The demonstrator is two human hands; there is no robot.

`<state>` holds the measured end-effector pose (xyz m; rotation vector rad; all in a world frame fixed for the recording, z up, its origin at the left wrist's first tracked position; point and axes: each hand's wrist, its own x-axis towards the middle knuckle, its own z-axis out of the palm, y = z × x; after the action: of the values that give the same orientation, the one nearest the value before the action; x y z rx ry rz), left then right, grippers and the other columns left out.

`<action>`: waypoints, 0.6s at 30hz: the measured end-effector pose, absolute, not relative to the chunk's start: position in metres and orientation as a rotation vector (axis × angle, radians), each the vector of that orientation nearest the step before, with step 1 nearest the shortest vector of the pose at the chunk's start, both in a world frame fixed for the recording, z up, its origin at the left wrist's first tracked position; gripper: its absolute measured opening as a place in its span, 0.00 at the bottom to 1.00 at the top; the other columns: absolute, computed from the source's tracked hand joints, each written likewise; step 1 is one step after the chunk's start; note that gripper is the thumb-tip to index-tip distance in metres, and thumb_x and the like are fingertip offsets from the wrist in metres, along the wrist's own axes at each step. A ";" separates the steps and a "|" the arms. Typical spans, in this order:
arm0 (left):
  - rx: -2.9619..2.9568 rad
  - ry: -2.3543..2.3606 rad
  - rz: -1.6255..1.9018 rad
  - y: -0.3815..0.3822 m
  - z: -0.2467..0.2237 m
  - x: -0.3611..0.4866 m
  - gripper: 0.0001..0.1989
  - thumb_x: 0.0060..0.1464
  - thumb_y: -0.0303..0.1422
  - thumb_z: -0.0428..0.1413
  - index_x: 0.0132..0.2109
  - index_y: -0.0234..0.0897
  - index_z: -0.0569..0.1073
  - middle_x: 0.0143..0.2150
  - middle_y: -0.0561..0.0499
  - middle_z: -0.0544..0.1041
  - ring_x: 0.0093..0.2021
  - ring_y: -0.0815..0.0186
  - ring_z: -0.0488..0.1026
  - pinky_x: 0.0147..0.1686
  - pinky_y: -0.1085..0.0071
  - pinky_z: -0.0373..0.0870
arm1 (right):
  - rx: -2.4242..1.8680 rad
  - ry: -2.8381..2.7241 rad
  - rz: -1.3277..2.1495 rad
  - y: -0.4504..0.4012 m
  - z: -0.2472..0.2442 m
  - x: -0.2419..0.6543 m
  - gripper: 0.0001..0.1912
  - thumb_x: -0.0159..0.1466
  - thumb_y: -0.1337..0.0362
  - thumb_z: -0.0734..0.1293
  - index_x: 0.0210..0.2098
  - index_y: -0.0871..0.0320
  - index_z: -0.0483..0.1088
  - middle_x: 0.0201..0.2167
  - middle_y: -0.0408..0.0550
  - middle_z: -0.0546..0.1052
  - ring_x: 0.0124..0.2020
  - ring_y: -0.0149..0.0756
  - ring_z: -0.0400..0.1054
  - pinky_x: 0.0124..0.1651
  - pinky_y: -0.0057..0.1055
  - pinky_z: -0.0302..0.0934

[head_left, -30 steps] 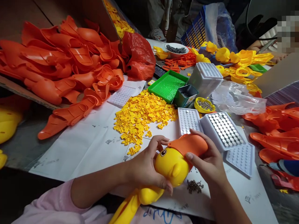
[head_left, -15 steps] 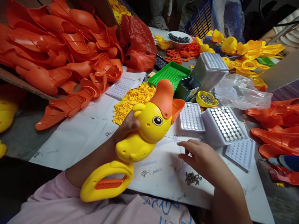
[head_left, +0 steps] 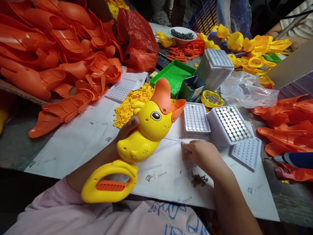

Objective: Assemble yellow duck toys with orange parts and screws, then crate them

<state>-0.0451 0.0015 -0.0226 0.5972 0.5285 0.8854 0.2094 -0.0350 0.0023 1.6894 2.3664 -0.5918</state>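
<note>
My left hand (head_left: 127,128) is wrapped round the back of a yellow duck toy (head_left: 140,145) and holds it tilted above the paper. The toy has an orange bill (head_left: 162,95) that gapes open and a looped handle with an orange ribbed insert (head_left: 111,185). My right hand (head_left: 201,153) rests low over the white paper (head_left: 156,192). Its index fingertip meets a small pale patch (head_left: 179,141), with the other fingers curled in; what they hold, if anything, is hidden. A little heap of dark screws (head_left: 199,180) lies just below that hand.
Orange bill parts (head_left: 83,101) pile up at left; yellow small parts (head_left: 124,111) lie behind the toy. White trays with silver discs (head_left: 233,124), a green tray (head_left: 174,75) and a yellow screw bowl (head_left: 212,98) stand beyond. A blue screwdriver (head_left: 293,160) sits right.
The right hand's fingers have drawn together, and its index fingertip has come to the pale patch on the paper. The left hand still holds the duck toy. The whole view has shifted slightly.
</note>
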 end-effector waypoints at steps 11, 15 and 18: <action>0.478 0.474 0.769 0.004 -0.013 -0.037 0.32 0.57 0.53 0.46 0.57 0.31 0.66 0.42 0.49 0.80 0.37 0.62 0.77 0.34 0.68 0.74 | 2.005 2.744 -1.315 -0.039 0.004 0.222 0.18 0.61 0.62 0.69 0.50 0.57 0.71 0.33 0.46 0.76 0.33 0.34 0.69 0.35 0.31 0.63; 0.435 0.467 0.739 0.006 -0.020 -0.033 0.36 0.49 0.55 0.54 0.56 0.32 0.67 0.41 0.46 0.80 0.36 0.59 0.78 0.34 0.67 0.75 | 2.109 2.735 -1.882 -0.043 0.001 0.222 0.27 0.61 0.62 0.69 0.59 0.51 0.63 0.28 0.41 0.72 0.30 0.32 0.68 0.33 0.31 0.65; 0.396 0.445 0.705 0.007 -0.022 -0.029 0.36 0.44 0.54 0.59 0.53 0.34 0.68 0.39 0.46 0.80 0.35 0.58 0.78 0.33 0.66 0.74 | 2.131 2.664 -2.282 -0.045 0.003 0.220 0.26 0.61 0.65 0.69 0.57 0.46 0.64 0.29 0.40 0.72 0.28 0.29 0.68 0.31 0.28 0.67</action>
<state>-0.0288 0.0069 -0.0223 0.3962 0.4452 0.7051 0.2203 -0.0446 0.0033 2.1306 2.6638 -2.2820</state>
